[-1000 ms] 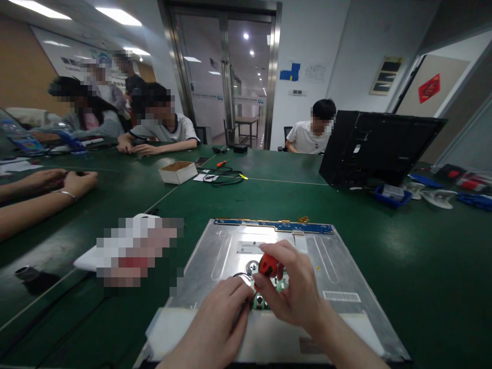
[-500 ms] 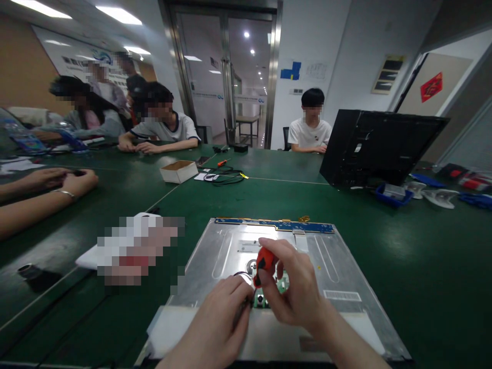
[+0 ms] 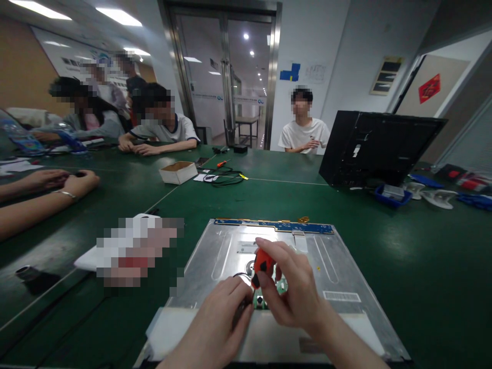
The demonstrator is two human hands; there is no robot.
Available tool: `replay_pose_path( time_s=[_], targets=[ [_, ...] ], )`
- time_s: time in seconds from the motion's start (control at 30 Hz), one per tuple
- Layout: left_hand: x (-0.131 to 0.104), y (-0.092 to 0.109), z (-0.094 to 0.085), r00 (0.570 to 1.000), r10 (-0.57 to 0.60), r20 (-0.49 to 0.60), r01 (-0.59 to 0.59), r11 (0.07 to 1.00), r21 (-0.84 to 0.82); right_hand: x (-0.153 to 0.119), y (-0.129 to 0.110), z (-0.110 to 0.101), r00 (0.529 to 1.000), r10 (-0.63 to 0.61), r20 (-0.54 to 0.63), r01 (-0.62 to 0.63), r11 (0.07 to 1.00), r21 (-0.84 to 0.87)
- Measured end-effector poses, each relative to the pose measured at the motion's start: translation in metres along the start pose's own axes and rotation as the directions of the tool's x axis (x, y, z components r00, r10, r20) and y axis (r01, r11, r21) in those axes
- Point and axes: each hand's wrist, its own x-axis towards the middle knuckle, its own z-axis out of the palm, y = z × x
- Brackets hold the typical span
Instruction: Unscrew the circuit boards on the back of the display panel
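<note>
A flat metal display panel (image 3: 326,277) lies on the green table, with a blue circuit strip (image 3: 246,223) along its far edge. Near its middle is a small green circuit board (image 3: 283,285), partly covered by my hands. My right hand (image 3: 294,282) grips a red and black screwdriver (image 3: 263,260), held tilted with its lower end over the board's left part. Beside it my left hand (image 3: 226,312) is closed at the board's left edge, by a dark cable; what its fingers pinch is hidden.
A white box (image 3: 178,173), cables (image 3: 226,179) and an orange screwdriver (image 3: 222,164) lie beyond the panel. A black monitor (image 3: 384,148) and blue tray (image 3: 392,195) stand at the right. Another person's hands (image 3: 77,184) are at the left; several people sit around the table.
The screwdriver in my right hand has turned and shifted slightly. Across the table, the seated person has raised their head and a hand. My left hand has stayed in place.
</note>
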Motion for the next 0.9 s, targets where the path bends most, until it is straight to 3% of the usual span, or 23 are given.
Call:
replay_pose_path(
  time_s=[0.37,0.63,0.9],
  targets=[
    [-0.0009,-0.001,0.0008,0.999,0.025,-0.045,-0.023,0.999,0.041,0.0001,0.0019,0.0022,0.998,-0.032,-0.06,0.027,0.996,-0.086],
    [-0.001,-0.0012,0.001,0.997,0.071,-0.019,-0.07,0.995,0.067,-0.0012,0.002,0.0006,1.0,0.0,0.001,-0.001,1.0,0.022],
    [-0.0018,-0.0027,0.0023,0.994,0.1,-0.041,-0.097,0.992,0.079,-0.0008,0.0042,0.0029,0.998,-0.028,-0.051,0.023,0.996,-0.085]
  ],
)
